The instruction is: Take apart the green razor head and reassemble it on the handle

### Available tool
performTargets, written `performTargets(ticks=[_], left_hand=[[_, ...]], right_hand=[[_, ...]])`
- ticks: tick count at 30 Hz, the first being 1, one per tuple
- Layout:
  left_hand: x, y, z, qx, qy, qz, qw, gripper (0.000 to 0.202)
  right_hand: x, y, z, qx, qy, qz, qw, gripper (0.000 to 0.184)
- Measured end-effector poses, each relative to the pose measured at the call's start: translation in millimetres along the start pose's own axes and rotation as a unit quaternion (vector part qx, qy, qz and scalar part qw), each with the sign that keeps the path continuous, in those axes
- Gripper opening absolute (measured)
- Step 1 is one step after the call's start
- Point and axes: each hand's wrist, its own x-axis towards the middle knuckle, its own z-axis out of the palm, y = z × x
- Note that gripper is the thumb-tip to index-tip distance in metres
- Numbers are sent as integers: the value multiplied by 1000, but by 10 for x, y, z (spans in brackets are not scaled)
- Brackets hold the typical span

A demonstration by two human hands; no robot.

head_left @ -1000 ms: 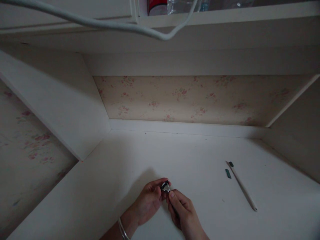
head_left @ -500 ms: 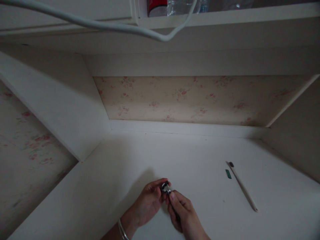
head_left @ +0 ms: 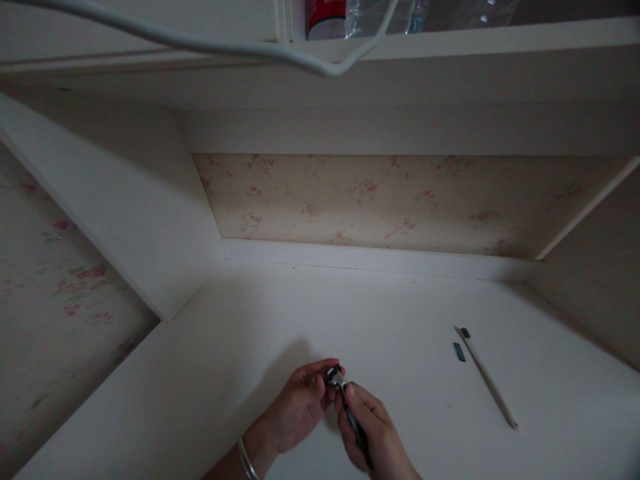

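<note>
Both hands meet low in the picture over a white desk top (head_left: 400, 320). My left hand (head_left: 300, 403), with a thin bangle on its wrist, pinches a small shiny metal-and-black object (head_left: 334, 379) between thumb and fingers. My right hand (head_left: 367, 430) is closed round a dark slim handle (head_left: 356, 427) that runs down from that object, thumb pressed near its top. What the object is I cannot make out in the dim light.
A long thin white stick (head_left: 486, 379) lies on the desk at the right, with two small dark green pieces (head_left: 459, 351) beside its far end. Floral backing (head_left: 380, 200) closes the alcove. A white cable (head_left: 200, 45) hangs under a shelf holding a red container (head_left: 325, 15).
The hands have stayed together on the small object; the right hand has slid slightly down and the dark handle shows more. The view has shifted a little.
</note>
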Motion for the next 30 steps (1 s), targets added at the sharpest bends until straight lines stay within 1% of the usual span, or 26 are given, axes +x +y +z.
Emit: performTargets(ticks=[3,8,14,18,22,25,30], left_hand=[[-4,1,-5,-3,-3,-2,1000,33],[-10,8,11,-11,-1,-6,1000,35],[-7,22,22,-13,-13,-7,1000,33],[-8,16,4,-13,-22,-8,1000,33],[-9,-1,-14,-10,-20,-3,1000,33],[-5,-10,-21,-11,-15,-3,1000,34],[6,-15,-19,-7,-5,2,1000,34]], right_hand=[[7,4,2,13,-5,4,1000,48],[-17,-23,48,6,32,1,999,48],[1,9,41,-13,36,11,999,53],[50,64,15,-23,54,9,998,60],[11,23,39,-57,72,6,996,56],[-36,-32,66,-88,74,-11,993,54],[-43,-47,70,-83,78,-9,993,52]])
